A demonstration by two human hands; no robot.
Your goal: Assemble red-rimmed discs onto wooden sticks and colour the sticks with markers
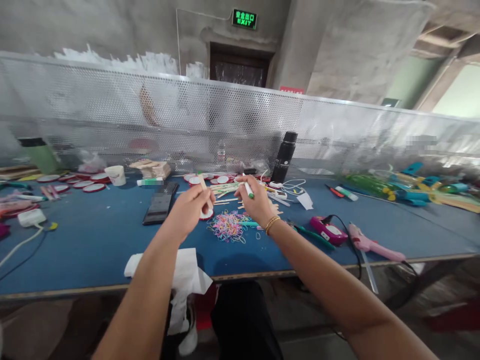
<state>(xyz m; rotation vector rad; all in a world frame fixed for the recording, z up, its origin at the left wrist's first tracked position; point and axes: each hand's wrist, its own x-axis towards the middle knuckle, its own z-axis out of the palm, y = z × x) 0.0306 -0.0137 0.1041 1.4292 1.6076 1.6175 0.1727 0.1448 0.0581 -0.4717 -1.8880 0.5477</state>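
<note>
My left hand (pixel 192 209) is closed around a wooden craft stick (pixel 203 184), held nearly upright, with green at its top end. A white marker with a green end (pixel 248 190) is gripped in my right hand (pixel 257 200), a short way to the right of the stick. The marker and the stick are apart. Below and between the hands lies a heap of small coloured rubber bands (pixel 229 226). Behind them several craft sticks (pixel 227 189) are spread out, some with green on them. A red-rimmed white disc (pixel 206 214) shows under my left hand.
A black phone (pixel 160 204) lies left of my left arm, with white tissue (pixel 187 267) at the front edge. A black bottle (pixel 284 157) stands behind. To the right are a purple device (pixel 328 231), a pink glue gun (pixel 373 243) and plastic bottles (pixel 369 184).
</note>
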